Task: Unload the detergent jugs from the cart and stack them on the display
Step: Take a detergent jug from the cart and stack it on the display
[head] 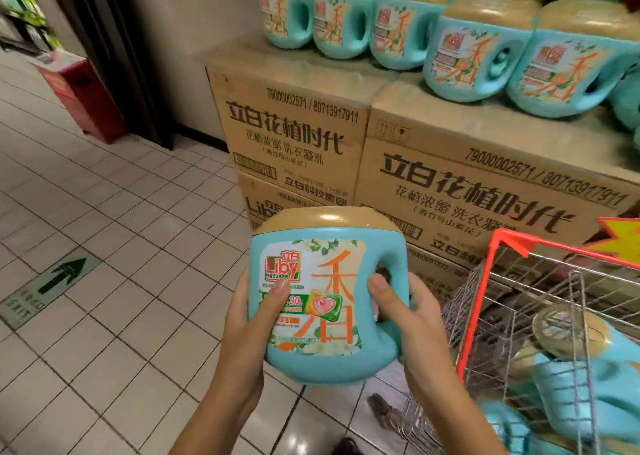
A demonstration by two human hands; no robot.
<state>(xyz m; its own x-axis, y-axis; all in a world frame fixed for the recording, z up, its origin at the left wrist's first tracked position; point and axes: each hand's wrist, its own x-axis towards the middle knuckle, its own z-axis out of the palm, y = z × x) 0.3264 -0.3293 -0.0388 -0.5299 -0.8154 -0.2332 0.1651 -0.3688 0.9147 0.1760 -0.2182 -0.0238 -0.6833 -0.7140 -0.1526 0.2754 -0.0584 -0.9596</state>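
1. Fingers [381,290] of both my hands are wrapped round one detergent jug [325,361]. My left hand [247,319] clasps its left side with the thumb across the label. My right hand [415,312] grips the handle side, thumb on the front by the handle hole.
2. I hold this jug upright in the air, tan lid up and label toward me. It is low in front of the display and just left of the cart [485,274], touching neither.
3. As I judge it, the job is partway. A row of jugs [478,59] stands on the display with more stacked above, and this one has not yet gone up.
4. Several jugs in the cart [568,389] lie tumbled in the wire basket, waiting to be unloaded.
5. The display's base is stacked cardboard cartons [450,184]; a bare strip of carton top shows before the row.
6. The cart's red corner sits near my right wrist, and a yellow sign [620,243] juts beside it. Nothing else seems to block the way up.
7. To my left are the tiled floor [121,333], an arrow sticker [59,278] and a red box [86,101].
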